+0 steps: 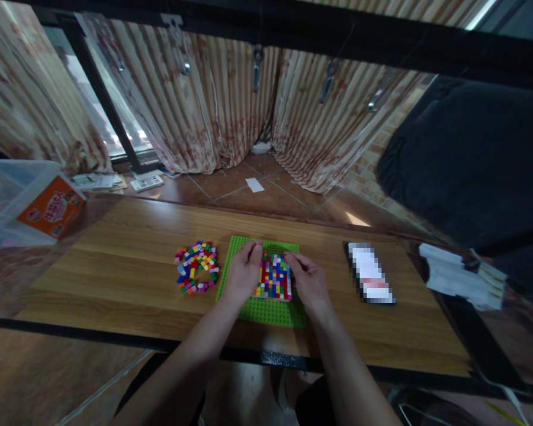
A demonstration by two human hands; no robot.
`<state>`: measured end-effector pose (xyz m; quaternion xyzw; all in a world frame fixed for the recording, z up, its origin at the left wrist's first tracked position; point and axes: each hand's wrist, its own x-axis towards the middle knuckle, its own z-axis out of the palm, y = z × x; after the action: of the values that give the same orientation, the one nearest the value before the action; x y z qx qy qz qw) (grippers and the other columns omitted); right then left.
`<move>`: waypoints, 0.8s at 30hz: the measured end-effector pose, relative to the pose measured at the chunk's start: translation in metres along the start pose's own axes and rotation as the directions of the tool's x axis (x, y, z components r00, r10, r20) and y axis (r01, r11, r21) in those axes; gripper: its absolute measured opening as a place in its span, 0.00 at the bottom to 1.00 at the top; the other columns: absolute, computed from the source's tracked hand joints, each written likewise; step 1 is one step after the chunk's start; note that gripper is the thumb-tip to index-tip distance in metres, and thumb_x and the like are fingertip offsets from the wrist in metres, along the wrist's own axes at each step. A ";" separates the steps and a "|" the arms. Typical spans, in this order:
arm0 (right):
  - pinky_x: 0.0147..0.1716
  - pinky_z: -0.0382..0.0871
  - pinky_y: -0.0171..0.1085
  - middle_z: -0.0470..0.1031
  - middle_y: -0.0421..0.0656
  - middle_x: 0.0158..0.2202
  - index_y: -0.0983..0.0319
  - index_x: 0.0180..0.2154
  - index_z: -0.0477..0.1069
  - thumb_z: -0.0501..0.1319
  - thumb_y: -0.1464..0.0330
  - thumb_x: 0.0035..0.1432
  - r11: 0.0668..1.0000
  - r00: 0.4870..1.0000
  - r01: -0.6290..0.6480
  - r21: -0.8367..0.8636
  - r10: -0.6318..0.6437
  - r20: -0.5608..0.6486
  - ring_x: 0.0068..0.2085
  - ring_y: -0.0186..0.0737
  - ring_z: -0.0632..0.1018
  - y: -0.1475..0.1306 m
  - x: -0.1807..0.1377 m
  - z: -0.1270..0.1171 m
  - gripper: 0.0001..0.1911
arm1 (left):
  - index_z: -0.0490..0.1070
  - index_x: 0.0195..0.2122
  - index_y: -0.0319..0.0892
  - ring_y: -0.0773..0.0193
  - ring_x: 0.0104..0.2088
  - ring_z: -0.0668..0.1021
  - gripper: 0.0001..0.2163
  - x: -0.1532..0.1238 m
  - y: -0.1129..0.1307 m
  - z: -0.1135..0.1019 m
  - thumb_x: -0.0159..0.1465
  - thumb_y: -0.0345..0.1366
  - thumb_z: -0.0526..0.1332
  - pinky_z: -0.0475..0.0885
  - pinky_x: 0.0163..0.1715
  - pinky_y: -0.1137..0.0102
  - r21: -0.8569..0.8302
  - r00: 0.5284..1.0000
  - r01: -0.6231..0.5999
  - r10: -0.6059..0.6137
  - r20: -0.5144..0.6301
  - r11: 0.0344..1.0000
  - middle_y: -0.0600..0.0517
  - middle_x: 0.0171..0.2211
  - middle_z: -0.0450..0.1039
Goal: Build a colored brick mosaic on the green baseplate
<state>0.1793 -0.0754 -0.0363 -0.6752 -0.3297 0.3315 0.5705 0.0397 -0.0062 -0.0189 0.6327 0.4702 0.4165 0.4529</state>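
A green baseplate (270, 313) lies on the wooden table. On it sits a block of small multicoloured toy bricks (275, 277) packed tightly together. My left hand (244, 271) is closed at the block's left side and covers that edge, so what its fingers hold is hidden. At the block's upper right corner, my right hand (310, 283) has its thumb and fingers pinched together; anything between them is too small to make out. A loose pile of coloured bricks (198, 266) lies left of the baseplate.
A phone (371, 273) with a blurred screen lies on the table (128, 260) at the right. Beyond its left end stands a clear plastic bin (9, 201) with an orange label. Papers (462, 275) lie at the right end, and several metal clips hang from a dark bar (266, 23) overhead.
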 end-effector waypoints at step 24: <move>0.37 0.71 0.45 0.83 0.50 0.35 0.65 0.41 0.80 0.57 0.47 0.56 0.928 0.994 0.014 -0.372 -0.052 -0.093 0.38 0.53 0.81 -0.020 -0.007 -0.014 0.29 | 0.72 0.22 0.43 0.65 0.24 0.75 0.06 -0.007 -0.003 -0.124 0.55 0.31 0.63 0.64 0.25 0.72 0.525 0.941 -0.223 0.041 0.335 0.821 0.55 0.21 0.73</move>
<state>0.1853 -0.0865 -0.0144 -0.7811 -0.3683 0.2189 0.4542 -0.0809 0.0095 0.0080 0.8254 0.4484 0.1883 0.2868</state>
